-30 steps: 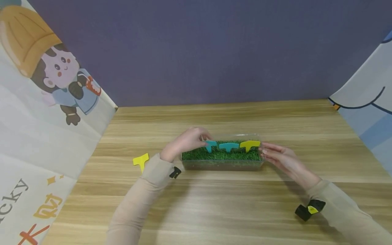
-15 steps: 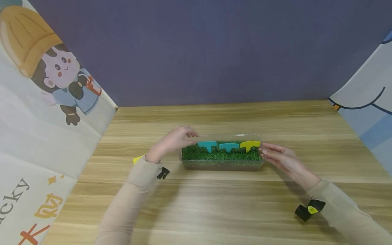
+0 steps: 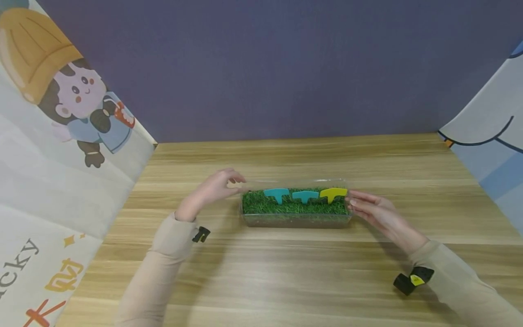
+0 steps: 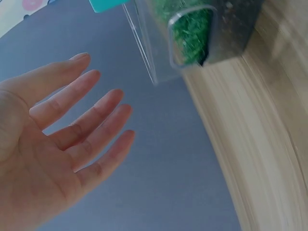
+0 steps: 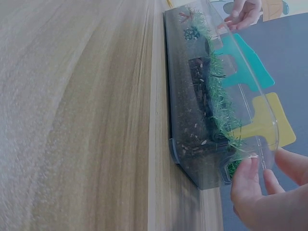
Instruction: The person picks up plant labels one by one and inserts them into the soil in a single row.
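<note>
A clear plastic planter box point(image 3: 298, 221) filled with soil and green grass point(image 3: 296, 207) lies lengthwise on the table. Standing in the grass are T-shaped plant labels: a turquoise one on the left point(image 3: 277, 193), a second turquoise one in the middle point(image 3: 305, 195) and a yellow one point(image 3: 333, 192) on the right. My right hand point(image 3: 377, 213) holds the box's right end, thumb point(image 5: 248, 175) against the end wall. Just off the box's left end is my left hand point(image 3: 216, 185), its fingers loosely spread and holding nothing in the left wrist view.
The wooden table point(image 3: 294, 272) meets a dark blue-grey back wall point(image 3: 286, 68). Printed cloths hang at the left point(image 3: 53, 181) and right point(image 3: 490, 118). A yellow sliver point(image 5: 168, 3) shows at the right wrist view's top edge.
My left hand has let go of the left turquoise label and moved left past the box's end. My left arm now covers the yellow label lying on the table. My right hand stays put.
</note>
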Motion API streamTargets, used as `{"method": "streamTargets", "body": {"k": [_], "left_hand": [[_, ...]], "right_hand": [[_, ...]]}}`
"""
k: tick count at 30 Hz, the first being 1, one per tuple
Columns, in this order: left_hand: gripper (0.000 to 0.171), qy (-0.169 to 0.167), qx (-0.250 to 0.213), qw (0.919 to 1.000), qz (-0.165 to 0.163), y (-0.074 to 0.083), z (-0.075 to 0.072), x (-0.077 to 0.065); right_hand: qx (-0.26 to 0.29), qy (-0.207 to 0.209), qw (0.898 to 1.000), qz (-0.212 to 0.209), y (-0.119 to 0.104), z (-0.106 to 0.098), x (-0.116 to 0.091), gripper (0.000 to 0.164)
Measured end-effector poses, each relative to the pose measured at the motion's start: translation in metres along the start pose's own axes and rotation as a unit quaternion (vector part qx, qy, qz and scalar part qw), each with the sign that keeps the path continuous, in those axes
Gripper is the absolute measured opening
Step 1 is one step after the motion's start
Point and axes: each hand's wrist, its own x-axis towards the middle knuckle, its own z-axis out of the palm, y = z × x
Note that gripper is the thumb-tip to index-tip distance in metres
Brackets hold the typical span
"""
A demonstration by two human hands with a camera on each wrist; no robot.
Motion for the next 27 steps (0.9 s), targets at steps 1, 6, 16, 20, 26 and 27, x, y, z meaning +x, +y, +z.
{"method": "streamTargets", "body": {"k": [1,6,16,20,26,27], "left_hand": [[0.027,0.001,-0.001,1.0000,-0.001,-0.002,-0.001,-0.002],[0.027,0.002,-0.011,0.9999,-0.011,-0.013,-0.005,-0.011],[0.026,0.006,-0.020,0.9986,-0.049,-0.030,-0.011,-0.031],[0.027,0.012,-0.018,0.9982,-0.057,-0.036,-0.012,-0.037],[0.026,0.015,-0.012,0.9975,-0.067,-0.044,-0.013,-0.045],[0.026,0.016,-0.010,0.9975,-0.068,-0.046,-0.013,-0.046]], "right_hand": [[0.001,-0.001,1.000,0.000,0.000,0.000,0.000,0.027],[0.004,0.001,1.000,0.002,0.000,0.000,0.000,0.027],[0.000,0.003,1.000,0.005,-0.001,0.000,0.000,0.027],[-0.003,0.005,1.000,0.007,-0.001,0.000,0.000,0.027],[-0.006,0.007,1.000,0.009,-0.001,0.001,0.000,0.026],[-0.004,0.007,1.000,0.010,-0.001,0.001,0.000,0.026]]}}
